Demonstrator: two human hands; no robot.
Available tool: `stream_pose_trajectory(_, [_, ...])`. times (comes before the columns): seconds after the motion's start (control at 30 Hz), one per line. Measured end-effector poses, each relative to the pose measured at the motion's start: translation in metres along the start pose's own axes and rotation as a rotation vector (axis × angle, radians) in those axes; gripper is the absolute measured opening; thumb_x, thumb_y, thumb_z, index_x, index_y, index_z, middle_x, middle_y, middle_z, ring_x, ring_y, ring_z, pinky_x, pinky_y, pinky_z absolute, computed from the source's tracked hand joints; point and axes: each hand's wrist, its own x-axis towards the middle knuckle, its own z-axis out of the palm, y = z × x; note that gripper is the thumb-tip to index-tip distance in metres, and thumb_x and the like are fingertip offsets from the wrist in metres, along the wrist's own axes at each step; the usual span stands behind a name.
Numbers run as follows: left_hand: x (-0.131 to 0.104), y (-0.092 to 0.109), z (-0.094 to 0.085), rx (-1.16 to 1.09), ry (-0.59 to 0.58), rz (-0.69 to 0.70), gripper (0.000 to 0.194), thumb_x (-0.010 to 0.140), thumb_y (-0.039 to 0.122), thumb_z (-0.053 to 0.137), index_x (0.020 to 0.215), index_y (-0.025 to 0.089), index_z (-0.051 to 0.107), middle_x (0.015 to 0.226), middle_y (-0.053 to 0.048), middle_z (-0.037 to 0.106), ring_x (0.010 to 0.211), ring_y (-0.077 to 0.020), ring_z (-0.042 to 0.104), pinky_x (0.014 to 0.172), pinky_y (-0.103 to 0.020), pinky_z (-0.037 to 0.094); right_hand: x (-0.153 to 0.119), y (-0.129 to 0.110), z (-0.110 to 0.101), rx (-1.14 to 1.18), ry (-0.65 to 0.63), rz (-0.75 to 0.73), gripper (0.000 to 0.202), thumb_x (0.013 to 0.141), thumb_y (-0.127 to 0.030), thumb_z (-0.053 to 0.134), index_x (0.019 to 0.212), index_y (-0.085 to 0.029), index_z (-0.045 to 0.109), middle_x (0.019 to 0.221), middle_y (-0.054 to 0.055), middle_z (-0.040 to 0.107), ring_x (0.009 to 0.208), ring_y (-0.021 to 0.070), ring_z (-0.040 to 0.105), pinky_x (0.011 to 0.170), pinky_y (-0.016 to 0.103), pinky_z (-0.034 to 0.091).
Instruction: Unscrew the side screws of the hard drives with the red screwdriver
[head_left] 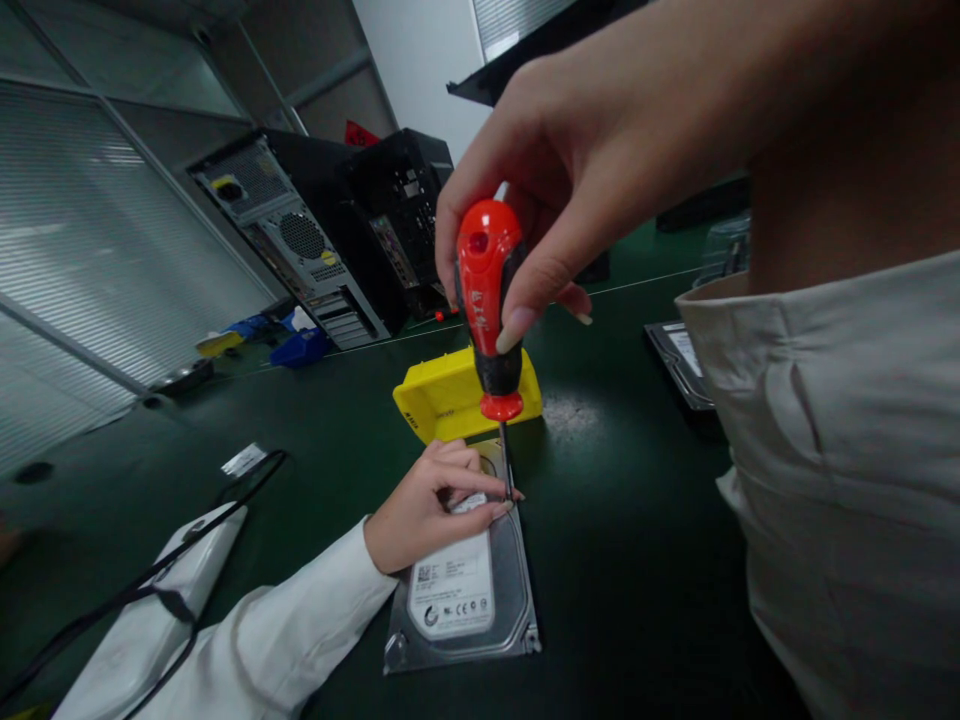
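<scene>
My right hand (547, 200) is wrapped round the red and black handle of a screwdriver (484, 270), which stands nearly upright. Its thin metal shaft points down at the edge of a hard drive (517, 570) lying flat on the table, label up. My left hand (435, 500) rests over the drive's upper part, thumb and index finger closed about the lower end of the shaft. The fingers hide whatever the tip touches. Just behind the drive, a yellow plastic bin (435, 395) lies with its open side facing me.
Two computer cases (300, 230) stand at the back, side panels off on one. A second hard drive (679, 365) lies at the right by the trousers. At the lower left are a white box-shaped device (157, 610) and a black cable (112, 600). A blue bin (300, 347) sits farther back.
</scene>
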Motion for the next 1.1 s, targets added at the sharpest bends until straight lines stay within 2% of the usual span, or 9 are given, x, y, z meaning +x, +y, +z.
stream_pose_trajectory(0.2, [0.000,0.001,0.000,0.005,0.013,0.006,0.018,0.079,0.027,0.061,0.087,0.018,0.075,0.053,0.003,0.041,0.056,-0.0111,0.043,0.059,-0.026,0.033,0.000,0.001,-0.002,0.010,-0.007,0.009,0.048,0.058,-0.047,0.071,0.095,-0.017,0.071,0.073,-0.004,0.069,0.064,0.0179,0.066,0.044,0.017,0.046])
stream_pose_trajectory(0.37, [0.001,0.007,0.001,0.013,0.025,-0.034,0.016,0.078,0.026,0.063,0.081,0.016,0.074,0.056,0.001,0.048,0.057,-0.0114,0.046,0.059,-0.025,0.035,0.003,0.002,0.001,-0.009,-0.022,0.020,0.054,0.057,-0.049,0.071,0.097,-0.013,0.070,0.070,-0.004,0.068,0.059,0.0123,0.065,0.042,0.010,0.042])
stream_pose_trajectory(0.47, [0.002,0.010,0.001,0.017,0.017,-0.051,0.016,0.078,0.026,0.062,0.079,0.015,0.074,0.057,0.000,0.050,0.058,-0.0116,0.046,0.059,-0.026,0.035,0.004,0.001,0.002,-0.004,-0.009,0.022,0.054,0.056,-0.047,0.072,0.098,-0.013,0.070,0.069,-0.004,0.068,0.057,0.0113,0.064,0.042,0.010,0.040])
stream_pose_trajectory(0.67, [0.003,0.008,0.002,0.019,0.028,-0.025,0.017,0.079,0.024,0.061,0.078,0.013,0.074,0.052,0.003,0.041,0.055,-0.0106,0.044,0.058,-0.025,0.035,0.000,0.001,0.000,-0.007,-0.007,0.009,0.054,0.056,-0.047,0.069,0.098,-0.013,0.070,0.071,-0.005,0.069,0.058,0.0112,0.065,0.040,0.007,0.039])
stream_pose_trajectory(0.83, [0.002,0.006,0.002,0.010,0.047,0.008,0.017,0.079,0.023,0.061,0.083,0.014,0.074,0.051,0.004,0.036,0.054,-0.0101,0.041,0.057,-0.024,0.033,-0.001,0.004,-0.002,-0.018,0.000,-0.019,0.054,0.053,-0.049,0.067,0.096,-0.016,0.070,0.068,-0.008,0.069,0.059,0.0148,0.067,0.038,0.010,0.043])
stream_pose_trajectory(1.0, [0.001,0.006,0.001,0.019,0.043,-0.008,0.016,0.079,0.022,0.061,0.083,0.013,0.075,0.052,0.004,0.037,0.055,-0.0104,0.042,0.057,-0.024,0.034,-0.003,0.003,-0.002,0.053,-0.013,-0.055,0.045,0.056,-0.043,0.069,0.092,-0.017,0.071,0.071,-0.009,0.069,0.063,0.0156,0.068,0.042,0.012,0.048])
stream_pose_trajectory(1.1, [0.001,0.007,0.001,0.023,0.040,-0.020,0.016,0.078,0.021,0.061,0.083,0.013,0.075,0.052,0.003,0.038,0.055,-0.0107,0.042,0.058,-0.024,0.034,-0.003,0.002,-0.001,0.106,-0.029,-0.055,0.047,0.055,-0.045,0.069,0.092,-0.015,0.070,0.069,-0.009,0.069,0.065,0.0164,0.068,0.044,0.013,0.050])
